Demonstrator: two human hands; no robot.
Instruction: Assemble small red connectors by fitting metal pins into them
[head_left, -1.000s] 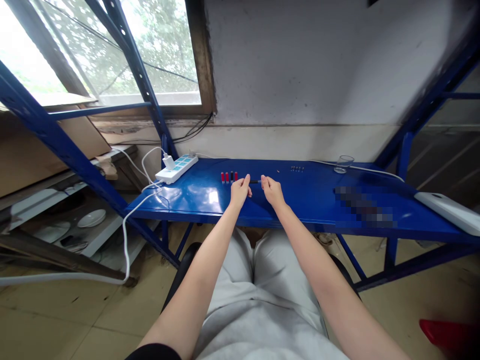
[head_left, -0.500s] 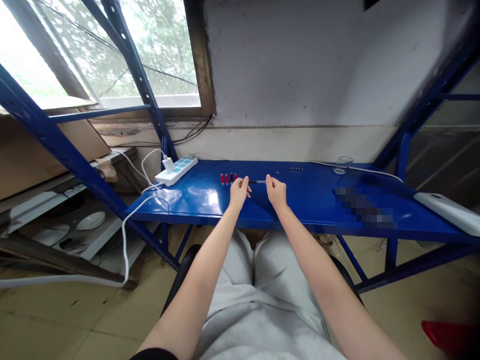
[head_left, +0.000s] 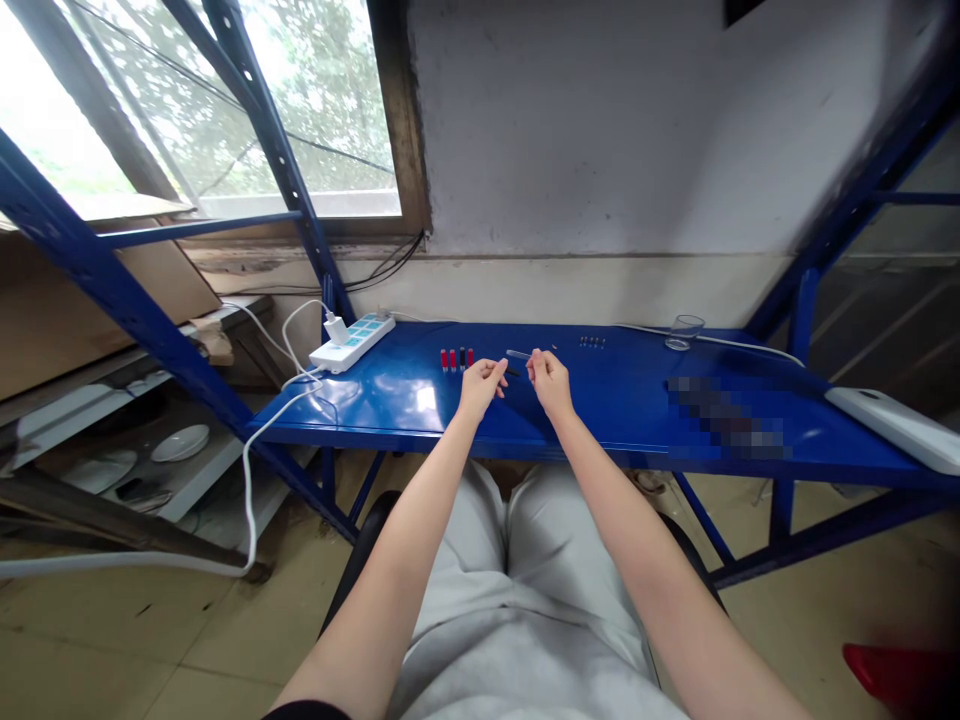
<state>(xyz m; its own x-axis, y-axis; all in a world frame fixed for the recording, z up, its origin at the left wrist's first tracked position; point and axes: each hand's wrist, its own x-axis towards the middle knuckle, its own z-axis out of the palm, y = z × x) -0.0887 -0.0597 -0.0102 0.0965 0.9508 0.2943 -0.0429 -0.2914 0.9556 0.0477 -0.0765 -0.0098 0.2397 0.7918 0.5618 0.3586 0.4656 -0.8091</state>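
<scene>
Pinching a slim black rod (head_left: 514, 373), the left hand (head_left: 481, 388) is near the right hand (head_left: 550, 383) — itself gripping a slender translucent tube (head_left: 518, 354).

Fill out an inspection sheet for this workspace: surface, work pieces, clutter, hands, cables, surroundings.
Surface: blue table, shiny, with bright reflections.
Work pieces: dark stick and pale stick, held apart; three red pieces and one black piece in a row; tiny pieces farther right.
Clutter: clear cup, white slab; a pixelated dark object, identity unclear.
Hands: left hand holds the dark stick; right hand the pale one.
Cables: white cable at the power strip; black cables below the window.
Surroundings: wall behind; plate on the left shelf.
</scene>
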